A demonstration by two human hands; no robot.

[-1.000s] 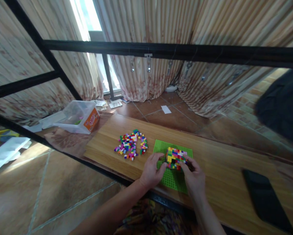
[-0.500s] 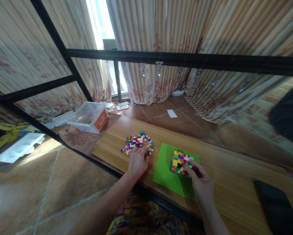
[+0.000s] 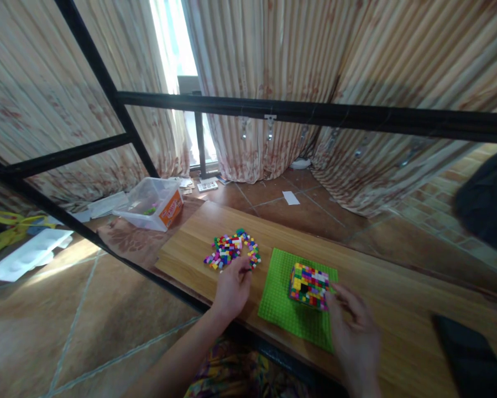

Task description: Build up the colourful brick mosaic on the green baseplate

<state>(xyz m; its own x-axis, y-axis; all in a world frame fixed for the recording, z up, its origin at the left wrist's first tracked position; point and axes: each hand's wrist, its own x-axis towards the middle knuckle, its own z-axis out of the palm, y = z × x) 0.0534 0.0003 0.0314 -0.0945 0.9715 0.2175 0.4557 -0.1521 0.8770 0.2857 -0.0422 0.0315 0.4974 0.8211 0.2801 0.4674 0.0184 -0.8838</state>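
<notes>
Many small coloured toy bricks (image 3: 225,250) lie in a loose pile on the wooden tabletop. At the pile's near edge is my left hand (image 3: 234,284), thumb and fingers pinched together; whatever they hold is too small to make out. To the right, a green studded baseplate (image 3: 273,301) carries a boxy multicoloured brick structure (image 3: 310,284) with a small dark gap in its top. My right hand (image 3: 354,326) is just right of that structure, blurred a little, its thumb and fingers apart with nothing seen between them.
A dark flat phone-like slab (image 3: 466,348) lies on the right of the wooden table (image 3: 397,309). Beyond the table's left end stands a clear plastic box (image 3: 148,204) with an orange label. A black metal bar (image 3: 298,112) crosses in front of the curtains.
My right hand has come off the brick structure and moved right and nearer to me. My left hand has drawn back slightly from the pile, fingers now pinched.
</notes>
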